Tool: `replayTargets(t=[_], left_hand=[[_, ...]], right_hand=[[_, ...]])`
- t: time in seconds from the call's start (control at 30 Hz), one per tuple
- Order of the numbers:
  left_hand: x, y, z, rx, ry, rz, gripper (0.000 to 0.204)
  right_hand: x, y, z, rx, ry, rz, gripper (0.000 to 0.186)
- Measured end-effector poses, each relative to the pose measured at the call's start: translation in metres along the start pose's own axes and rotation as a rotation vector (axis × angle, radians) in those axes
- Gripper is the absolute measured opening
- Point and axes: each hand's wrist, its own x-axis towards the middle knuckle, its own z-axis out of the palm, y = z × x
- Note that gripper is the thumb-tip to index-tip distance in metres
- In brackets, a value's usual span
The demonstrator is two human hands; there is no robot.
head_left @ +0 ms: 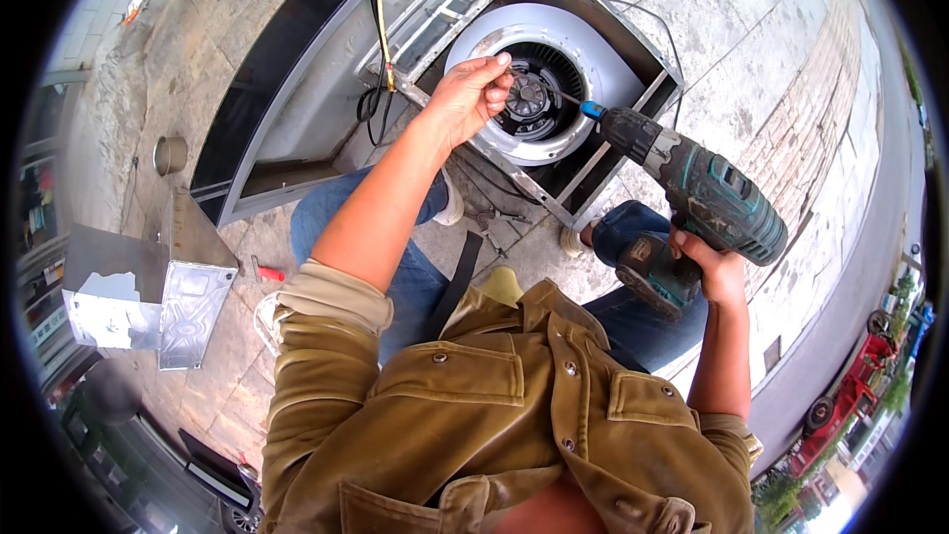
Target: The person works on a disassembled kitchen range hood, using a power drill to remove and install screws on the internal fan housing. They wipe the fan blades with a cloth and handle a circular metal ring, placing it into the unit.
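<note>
My right hand (710, 262) is wrapped round the handle of a black and teal cordless drill (717, 183). From its blue-collared chuck, a long thin bit (565, 96) points left across the mouth of a round fan housing (605, 54). At the bit's far end my left hand (470, 99) is closed in a pinch. Whatever those fingertips hold is too small to make out. The grey housing sits inside an open metal casing (583, 206), and a dark ribbed fan wheel (529, 99) shows within it.
A black glass panel (272, 69) borders the casing on the left, near yellow-sleeved wiring (385, 40). Pliers (497, 218) lie between my feet. At left are a red-handled tool (267, 272), bent sheet metal (196, 311) and a metal cup (170, 154).
</note>
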Motion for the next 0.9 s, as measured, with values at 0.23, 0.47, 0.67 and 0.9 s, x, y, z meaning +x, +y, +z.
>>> replayTargets(t=[0.23,0.47,0.67,0.9], left_hand=[[-0.007,0.020,-0.004,0.059,0.277,0.020,0.048],[-0.035,0.075,0.012,0.027,0.345,0.349,0.043],[-0.042,0.078,0.027,0.033,0.253,0.325,0.040],[-0.044,0.083,0.019,0.000,0.256,0.335,0.037]], right_hand=[[0.016,-0.013,0.006,-0.118,-0.026,-0.012,0.021],[0.057,-0.032,0.032,-0.530,-0.194,-0.157,0.020],[0.110,-0.023,0.081,-0.837,-0.387,-0.270,0.023],[0.139,-0.006,0.099,-0.899,-0.448,-0.234,0.023]])
